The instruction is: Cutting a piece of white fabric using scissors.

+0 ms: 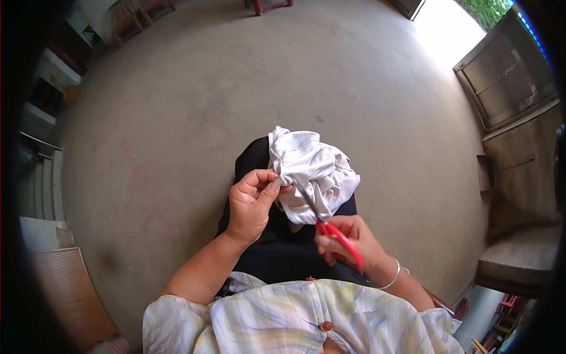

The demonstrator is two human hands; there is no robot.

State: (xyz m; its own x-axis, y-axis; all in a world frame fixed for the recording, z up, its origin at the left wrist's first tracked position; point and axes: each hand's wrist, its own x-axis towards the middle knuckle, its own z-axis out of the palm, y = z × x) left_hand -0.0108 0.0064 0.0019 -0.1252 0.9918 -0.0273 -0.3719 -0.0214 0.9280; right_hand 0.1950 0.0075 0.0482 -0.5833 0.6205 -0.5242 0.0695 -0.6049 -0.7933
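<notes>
A crumpled white cloth (314,163) lies over my knees, on black trousers. My left hand (256,201) pinches the cloth's left edge between thumb and fingers. In my right hand (349,243) is a pair of scissors with red handles (342,245), blurred a little. Their dark blades point up and left across the lower part of the cloth, towards my left fingertips. Whether the blades are apart cannot be told. A pale bangle circles my right wrist.
Grey concrete floor surrounds my legs. Wooden chairs (126,20) stand at the far left and a red stool (267,5) at the top. A metal-framed door (506,71) stands beside a bright doorway at the upper right. A ribbed brown board (73,292) is at the lower left.
</notes>
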